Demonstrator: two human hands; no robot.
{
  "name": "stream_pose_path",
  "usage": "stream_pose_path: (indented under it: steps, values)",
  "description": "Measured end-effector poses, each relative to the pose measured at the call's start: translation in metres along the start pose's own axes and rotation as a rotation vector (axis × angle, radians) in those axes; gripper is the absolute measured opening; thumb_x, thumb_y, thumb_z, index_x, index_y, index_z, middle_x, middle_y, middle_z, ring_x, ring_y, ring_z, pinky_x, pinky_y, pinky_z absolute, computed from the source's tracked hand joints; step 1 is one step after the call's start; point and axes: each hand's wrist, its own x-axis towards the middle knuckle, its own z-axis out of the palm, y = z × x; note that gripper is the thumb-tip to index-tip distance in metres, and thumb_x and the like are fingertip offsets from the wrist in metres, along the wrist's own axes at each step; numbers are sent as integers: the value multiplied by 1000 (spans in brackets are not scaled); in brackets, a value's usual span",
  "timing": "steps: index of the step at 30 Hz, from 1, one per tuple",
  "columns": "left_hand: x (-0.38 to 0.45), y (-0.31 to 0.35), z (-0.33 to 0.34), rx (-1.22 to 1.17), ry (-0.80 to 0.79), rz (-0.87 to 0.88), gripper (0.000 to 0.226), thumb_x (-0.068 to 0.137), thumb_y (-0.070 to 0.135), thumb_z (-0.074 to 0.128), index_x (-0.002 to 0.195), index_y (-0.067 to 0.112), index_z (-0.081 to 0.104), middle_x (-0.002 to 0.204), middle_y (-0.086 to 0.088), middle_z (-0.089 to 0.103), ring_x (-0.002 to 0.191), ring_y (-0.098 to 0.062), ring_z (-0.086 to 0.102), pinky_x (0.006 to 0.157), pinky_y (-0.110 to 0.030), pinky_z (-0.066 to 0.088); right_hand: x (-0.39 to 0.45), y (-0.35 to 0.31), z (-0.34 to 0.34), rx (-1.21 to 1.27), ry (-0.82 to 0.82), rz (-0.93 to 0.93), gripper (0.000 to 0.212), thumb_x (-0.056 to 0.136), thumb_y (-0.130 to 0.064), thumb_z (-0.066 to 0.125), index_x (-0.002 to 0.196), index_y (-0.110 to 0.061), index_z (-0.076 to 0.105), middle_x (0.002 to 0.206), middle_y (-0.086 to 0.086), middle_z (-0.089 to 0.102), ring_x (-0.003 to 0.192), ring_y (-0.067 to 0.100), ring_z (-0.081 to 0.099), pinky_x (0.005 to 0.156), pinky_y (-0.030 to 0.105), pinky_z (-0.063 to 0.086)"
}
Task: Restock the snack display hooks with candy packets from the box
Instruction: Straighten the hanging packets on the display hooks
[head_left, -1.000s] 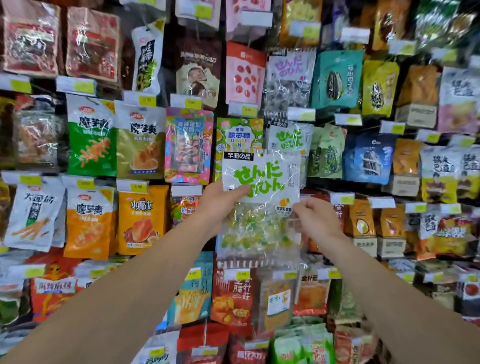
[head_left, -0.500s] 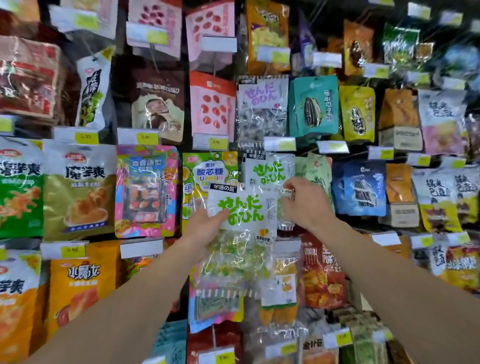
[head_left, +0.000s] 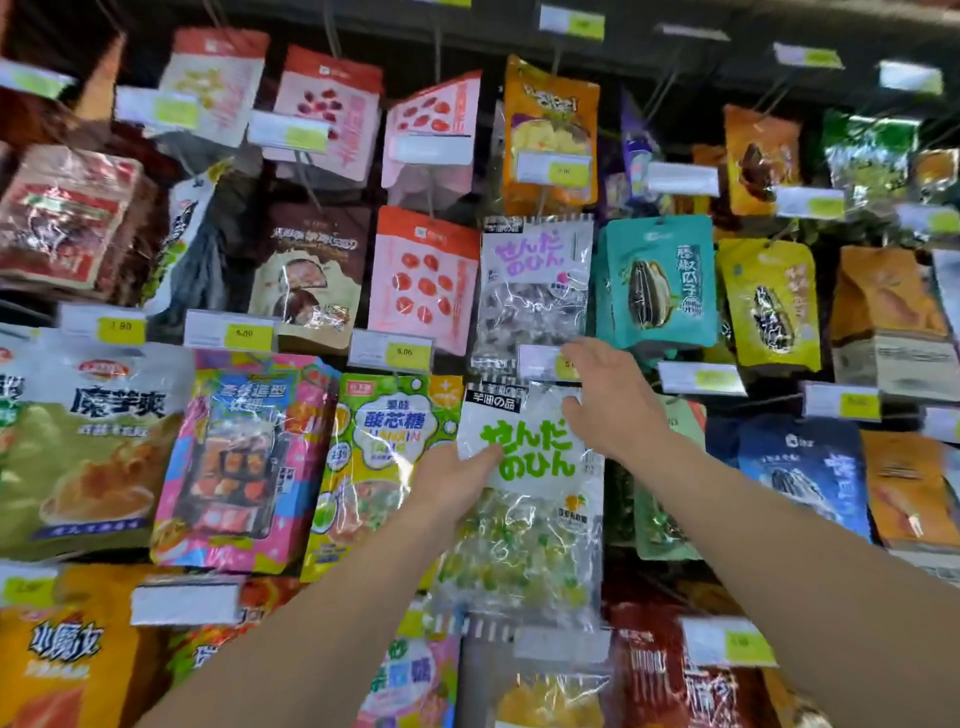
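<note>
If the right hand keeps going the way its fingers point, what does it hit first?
Probably the price tag at the right hand's fingertips, then the purple-lettered candy packet above it; depth is unclear.

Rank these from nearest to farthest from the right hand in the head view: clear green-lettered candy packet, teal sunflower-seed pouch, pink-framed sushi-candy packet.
1. Clear green-lettered candy packet: touching the right hand, lower left.
2. Teal sunflower-seed pouch: upper right.
3. Pink-framed sushi-candy packet: far left.
</note>
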Motion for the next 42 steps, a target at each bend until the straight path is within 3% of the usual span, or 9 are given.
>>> stream_pose_path:
  steps: [3,6,8,13,17,26,35,40,42]
  values:
    - [6,5,8,19,25,5,29,77,45,71,91,19,72,94,-2,75,88,-27,70,86,-49,57,16,14,4,-22,-15,-57,56,98,-19,50,151,-21,32,158,2,30,142,29,29,113,40,31]
    - [16,4,11,22,41,4,27,83,40,69,96,16,70,99,-3,74,92,-25,68,90,-46,55,26,22,3,73,103,-67,36,102,-19,44,136,-22,55,134,4,59,115,29,56,84,36,48]
    - [16,8,13,16,63,5,36,79,45,69,101,16,68,103,-3,71,96,-26,66,94,-45,53,33,23,0,108,142,-53,28,104,-21,42,121,-18,64,108,7,68,94,30,61,66,32,42]
    - [24,14,25,45,71,4,24,81,42,69,84,19,65,94,-3,70,92,-24,64,92,-40,53,43,27,1,94,180,-70,22,104,-24,42,102,-16,62,77,0,53,74,25,51,59,31,33]
    - [34,18,35,76,95,-15,47,61,51,67,93,16,71,92,-3,72,91,-28,67,89,-47,56,40,28,2,134,182,-67,22,103,-23,43,104,-20,64,76,-1,54,72,23,53,55,31,34]
    - [40,17,37,129,105,-102,52,76,46,70,112,9,62,104,-9,65,98,-32,63,88,-42,54,38,25,0,158,186,-69,26,104,-24,42,115,-22,66,81,-2,56,75,21,51,61,31,40]
    - [52,15,39,30,71,-151,75,53,53,71,116,14,62,107,-9,68,98,-34,66,89,-52,54,36,26,1,166,177,-61,26,103,-23,43,113,-22,67,71,-9,51,72,20,50,54,29,35]
    - [67,6,42,69,80,-147,90,49,59,71,123,9,57,110,-12,67,98,-36,66,87,-52,55,26,21,4,139,223,-83,31,99,-16,47,126,-19,63,116,3,66,103,27,57,76,36,48]
    - [58,10,45,97,97,-111,74,66,54,72,119,5,56,109,-10,64,98,-34,63,90,-46,54,12,20,15,93,318,-80,36,91,-12,55,127,-15,58,127,2,57,112,25,51,88,39,47]
